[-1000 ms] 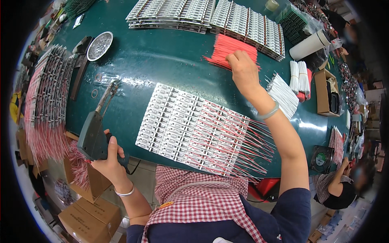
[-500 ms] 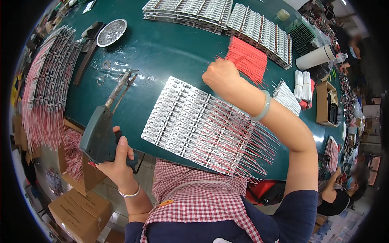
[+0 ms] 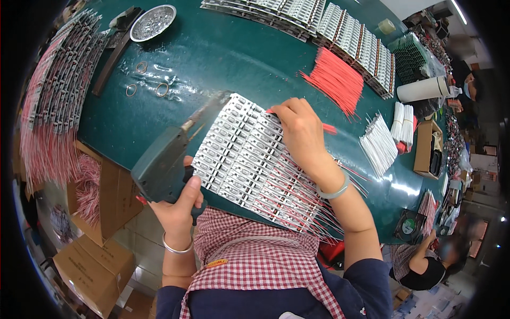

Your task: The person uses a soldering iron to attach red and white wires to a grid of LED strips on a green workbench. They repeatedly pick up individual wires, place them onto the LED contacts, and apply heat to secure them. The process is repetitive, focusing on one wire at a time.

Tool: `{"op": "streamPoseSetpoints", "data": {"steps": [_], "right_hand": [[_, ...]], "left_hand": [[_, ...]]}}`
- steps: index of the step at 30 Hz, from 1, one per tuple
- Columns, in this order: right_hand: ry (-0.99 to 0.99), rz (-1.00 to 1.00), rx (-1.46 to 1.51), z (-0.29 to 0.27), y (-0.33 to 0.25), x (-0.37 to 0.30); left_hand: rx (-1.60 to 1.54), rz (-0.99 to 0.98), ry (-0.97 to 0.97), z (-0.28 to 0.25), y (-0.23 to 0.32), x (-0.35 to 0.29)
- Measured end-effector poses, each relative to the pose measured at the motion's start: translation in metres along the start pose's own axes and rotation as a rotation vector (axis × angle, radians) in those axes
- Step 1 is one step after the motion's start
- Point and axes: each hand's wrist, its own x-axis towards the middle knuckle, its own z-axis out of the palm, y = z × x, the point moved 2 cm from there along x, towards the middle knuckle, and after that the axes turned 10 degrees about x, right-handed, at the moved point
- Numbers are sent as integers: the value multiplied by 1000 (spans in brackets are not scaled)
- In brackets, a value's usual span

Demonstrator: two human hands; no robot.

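My left hand [image 3: 179, 211] is wrapped around the handle of a dark green soldering gun [image 3: 162, 166], whose metal tip, blurred, reaches the far left corner of a panel of small metal parts [image 3: 229, 149]. My right hand [image 3: 304, 135] is closed in a pinch over the panel's far edge. Red wires [image 3: 330, 128] stick out on both sides of its fingers; how many it holds is hidden. White and red wires [image 3: 313, 199] stand out from the panel's right part, beneath my right wrist.
Beyond my right hand lie loose red wires [image 3: 337, 80], white wires [image 3: 378, 144] and bundled white wires [image 3: 402, 125]. Stacked panels [image 3: 356, 45] line the far side. Wired panels [image 3: 58, 90] stand left, near a metal bowl [image 3: 153, 23]. A white bottle [image 3: 423, 89] lies right; a co-worker [image 3: 425, 266] sits beyond.
My right hand has come back from the red wire pile to the panel's far edge, with red wire in its fingers. My left hand has brought the soldering gun rightward to the panel.
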Motion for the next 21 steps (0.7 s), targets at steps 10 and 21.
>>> {"op": "streamPoseSetpoints", "data": {"steps": [10,21], "right_hand": [[86,-69,66,12,-2,-12],[71,-65,52,12,-6,-9]], "left_hand": [[164,-54,-110,23,-14,-3],[326,-26,-181,31,-19,-3]]}}
